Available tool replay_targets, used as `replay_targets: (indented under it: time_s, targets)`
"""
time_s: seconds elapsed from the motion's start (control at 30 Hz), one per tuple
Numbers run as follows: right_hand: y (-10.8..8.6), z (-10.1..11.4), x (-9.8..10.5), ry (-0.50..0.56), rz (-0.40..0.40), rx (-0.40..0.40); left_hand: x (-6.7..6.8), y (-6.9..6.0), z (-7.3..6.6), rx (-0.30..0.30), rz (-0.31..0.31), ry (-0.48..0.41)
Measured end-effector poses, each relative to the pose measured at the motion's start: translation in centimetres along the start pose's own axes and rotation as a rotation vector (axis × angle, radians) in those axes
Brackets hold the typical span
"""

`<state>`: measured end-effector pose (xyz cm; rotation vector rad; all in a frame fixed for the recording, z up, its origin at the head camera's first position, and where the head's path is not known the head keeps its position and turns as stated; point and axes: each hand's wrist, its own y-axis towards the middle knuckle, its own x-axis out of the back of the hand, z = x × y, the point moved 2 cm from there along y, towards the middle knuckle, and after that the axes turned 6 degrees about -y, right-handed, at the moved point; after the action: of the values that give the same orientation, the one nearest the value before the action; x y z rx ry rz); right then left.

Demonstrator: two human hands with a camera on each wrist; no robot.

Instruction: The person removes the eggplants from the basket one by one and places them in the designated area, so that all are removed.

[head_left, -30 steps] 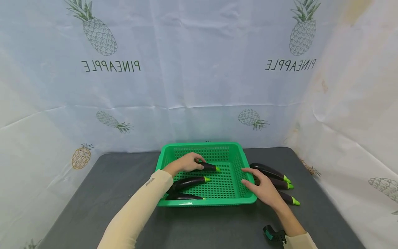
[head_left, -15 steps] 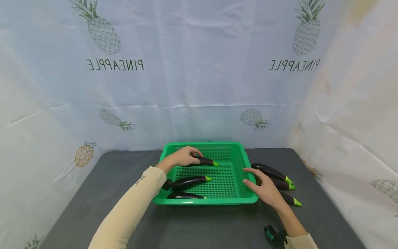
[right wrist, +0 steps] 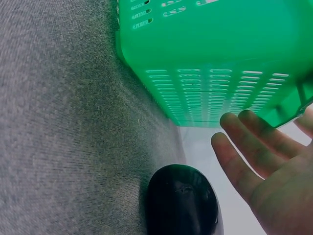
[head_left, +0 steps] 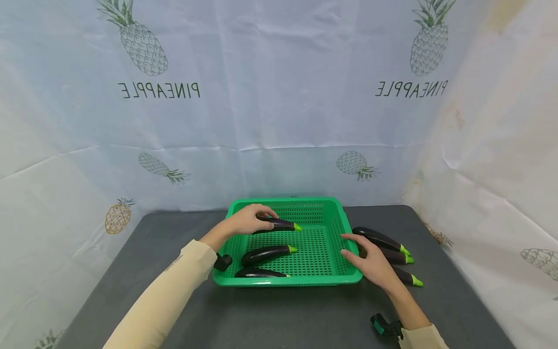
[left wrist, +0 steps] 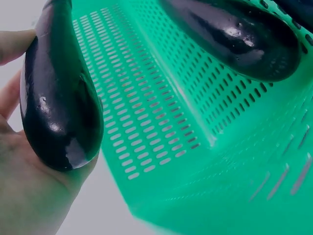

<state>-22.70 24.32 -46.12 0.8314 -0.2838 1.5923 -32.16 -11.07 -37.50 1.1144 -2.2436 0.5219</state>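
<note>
My left hand [head_left: 244, 221] grips a dark purple eggplant [head_left: 282, 225] by its body, over the back left of a green plastic basket [head_left: 287, 281]. The green stem end points right. In the left wrist view, the thumb and fingers wrap this eggplant [left wrist: 61, 98] above the slotted basket wall. Two more eggplants, one in the middle [head_left: 266, 255] and one by the front wall [head_left: 260, 273], lie inside the basket. My right hand [head_left: 371, 261] is at the basket's right rim, fingers spread and relaxed; the right wrist view shows its fingers [right wrist: 244, 169] outside the wall.
On the dark grey table [head_left: 279, 320], right of the basket, lie a back eggplant [head_left: 379, 239], a middle eggplant [head_left: 396, 257] and a front eggplant [head_left: 404, 276], partly behind my right hand. A pineapple-print curtain [head_left: 279, 106] hangs behind and at both sides.
My left hand has moved left and slightly back, carrying its eggplant along over the basket. My right hand stays at the right rim.
</note>
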Motion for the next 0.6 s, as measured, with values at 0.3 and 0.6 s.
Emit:
replay_targets:
  time_s: [0.3,0.6]
  targets:
    - [0.0,0.0,0.0,-0.005,0.001,-0.001,1.0,-2.0,-0.2,-0.021,-0.028,0.03]
    - [0.0,0.1,0.0,-0.003,0.002,-0.008,2.1,-4.3,0.4,-0.028,-0.074,0.022]
